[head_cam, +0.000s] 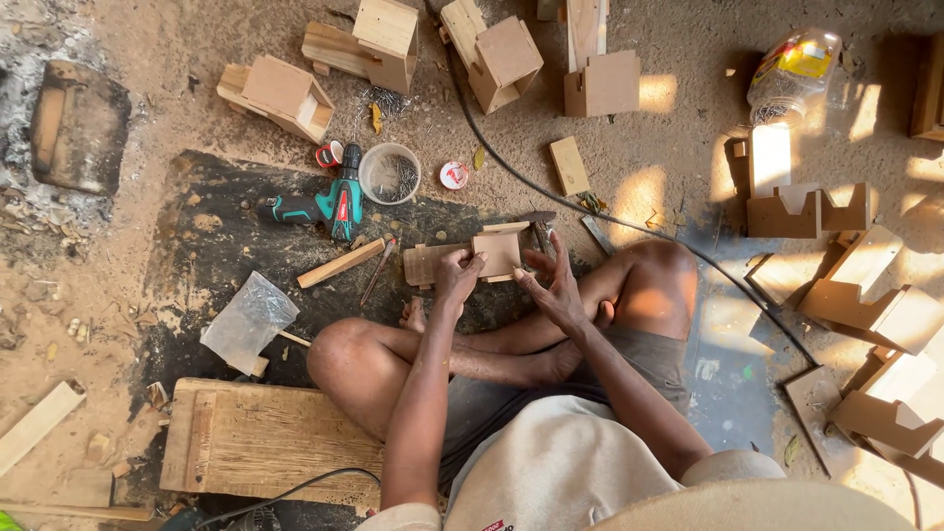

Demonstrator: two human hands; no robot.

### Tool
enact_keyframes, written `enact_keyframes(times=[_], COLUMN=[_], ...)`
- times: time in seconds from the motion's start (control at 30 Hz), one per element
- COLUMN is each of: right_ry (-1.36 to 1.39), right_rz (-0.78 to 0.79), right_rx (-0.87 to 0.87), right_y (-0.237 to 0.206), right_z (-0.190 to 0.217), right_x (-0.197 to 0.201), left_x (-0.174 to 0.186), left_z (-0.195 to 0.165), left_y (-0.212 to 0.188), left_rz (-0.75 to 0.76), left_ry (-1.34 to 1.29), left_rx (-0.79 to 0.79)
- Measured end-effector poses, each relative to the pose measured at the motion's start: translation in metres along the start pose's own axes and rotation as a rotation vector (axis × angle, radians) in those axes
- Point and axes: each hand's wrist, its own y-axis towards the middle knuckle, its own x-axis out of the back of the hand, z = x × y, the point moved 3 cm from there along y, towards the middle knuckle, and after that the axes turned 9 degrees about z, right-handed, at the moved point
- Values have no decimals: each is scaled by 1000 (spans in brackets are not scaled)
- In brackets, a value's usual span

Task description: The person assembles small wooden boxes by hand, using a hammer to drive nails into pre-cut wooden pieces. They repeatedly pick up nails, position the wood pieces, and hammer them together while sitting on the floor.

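I sit cross-legged on the ground. My left hand point(457, 275) grips the left edge of a small square wooden piece point(499, 253), held upright over a flat wooden board point(423, 264) on the dark mat. My right hand point(551, 285) has its fingers spread against the right edge of the same piece. A hammer point(541, 228) lies just behind it.
A teal cordless drill point(329, 205) and a round tub of nails point(390, 175) lie on the dark mat point(216, 256). Small wooden boxes point(285, 93) are scattered behind and at right point(865, 295). A black cable point(610, 211) crosses the ground. A wooden pallet point(265, 438) sits at my left knee, beside a plastic bag point(248, 320).
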Motion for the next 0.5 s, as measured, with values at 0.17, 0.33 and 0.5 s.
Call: enact_keyframes(times=[0.17,0.33,0.5], right_ry=[61,156,211], right_rz=[25,102,98], right_rx=[-56,-173,14], right_y=[-5,-3,-8], right_z=[1,-2,-5], right_x=[3,6,8], left_x=[-5,-8,-5], left_z=[-4,-11,-17], left_y=[-11,-15,-34], left_rz=[49,116,110], left_ry=[-109,-188,-181], left_rx=[-51,-125,-122])
